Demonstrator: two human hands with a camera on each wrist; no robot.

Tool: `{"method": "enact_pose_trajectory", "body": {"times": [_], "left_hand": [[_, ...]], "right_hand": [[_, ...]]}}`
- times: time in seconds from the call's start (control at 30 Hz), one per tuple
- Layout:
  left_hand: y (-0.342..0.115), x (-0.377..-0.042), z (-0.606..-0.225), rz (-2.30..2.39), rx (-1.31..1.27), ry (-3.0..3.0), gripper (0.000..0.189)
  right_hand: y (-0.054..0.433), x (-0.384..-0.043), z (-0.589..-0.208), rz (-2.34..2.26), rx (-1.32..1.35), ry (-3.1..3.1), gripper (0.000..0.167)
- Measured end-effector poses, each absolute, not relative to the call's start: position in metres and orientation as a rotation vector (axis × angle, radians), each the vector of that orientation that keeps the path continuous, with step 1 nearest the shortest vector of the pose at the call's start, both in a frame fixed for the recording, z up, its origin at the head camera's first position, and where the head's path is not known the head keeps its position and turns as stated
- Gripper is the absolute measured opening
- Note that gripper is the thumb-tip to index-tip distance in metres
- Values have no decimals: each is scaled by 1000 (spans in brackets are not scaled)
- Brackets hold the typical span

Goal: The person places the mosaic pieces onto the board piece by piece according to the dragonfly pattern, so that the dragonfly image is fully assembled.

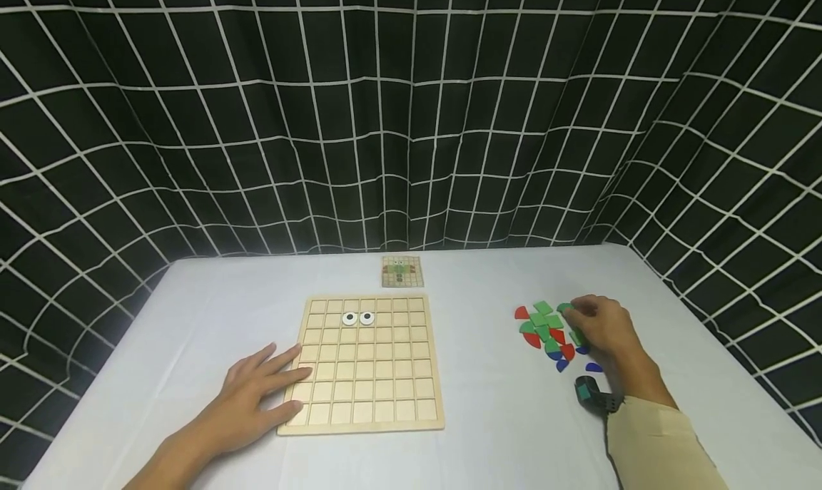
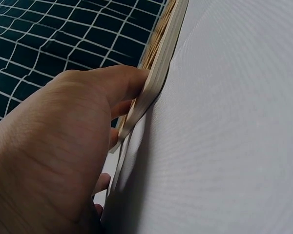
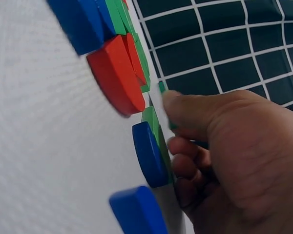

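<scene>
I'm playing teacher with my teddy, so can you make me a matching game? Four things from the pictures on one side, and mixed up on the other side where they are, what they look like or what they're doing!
Things:
1. Eye pieces
2. Picture card
3. Left fingers
4. Right fingers

Match with:
A. Pinching a green piece
B. Beyond the far edge of the grid board
C. White with black centres
D. Touching the grid board's left side

Right pairs: 1-C, 2-B, 3-D, 4-A

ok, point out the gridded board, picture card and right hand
Gridded board (image 1: 364, 371), head view: a bare middle cell.
Picture card (image 1: 402, 271), head view: middle of its face.
Right hand (image 1: 604, 326), head view: its back.
</scene>
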State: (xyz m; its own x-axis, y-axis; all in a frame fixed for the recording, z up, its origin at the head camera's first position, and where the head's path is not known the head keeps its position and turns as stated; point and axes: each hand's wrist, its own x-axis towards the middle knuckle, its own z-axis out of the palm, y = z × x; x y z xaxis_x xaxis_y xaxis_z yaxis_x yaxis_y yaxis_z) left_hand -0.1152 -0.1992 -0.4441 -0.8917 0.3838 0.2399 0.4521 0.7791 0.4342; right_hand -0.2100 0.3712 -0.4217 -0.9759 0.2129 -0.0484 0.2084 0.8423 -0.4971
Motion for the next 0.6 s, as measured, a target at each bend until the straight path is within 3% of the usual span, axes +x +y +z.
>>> {"method": "enact_pose_trajectory", "body": {"times": [0.37, 0.6], "left_hand": [[-201, -115, -445, -760, -664, -2833, 41], [-200, -116, -444, -773, -668, -2837, 41]], "right_hand": [[357, -202, -402, 786, -278, -2762, 53], [325, -184, -356, 826, -128, -2639, 47]]}}
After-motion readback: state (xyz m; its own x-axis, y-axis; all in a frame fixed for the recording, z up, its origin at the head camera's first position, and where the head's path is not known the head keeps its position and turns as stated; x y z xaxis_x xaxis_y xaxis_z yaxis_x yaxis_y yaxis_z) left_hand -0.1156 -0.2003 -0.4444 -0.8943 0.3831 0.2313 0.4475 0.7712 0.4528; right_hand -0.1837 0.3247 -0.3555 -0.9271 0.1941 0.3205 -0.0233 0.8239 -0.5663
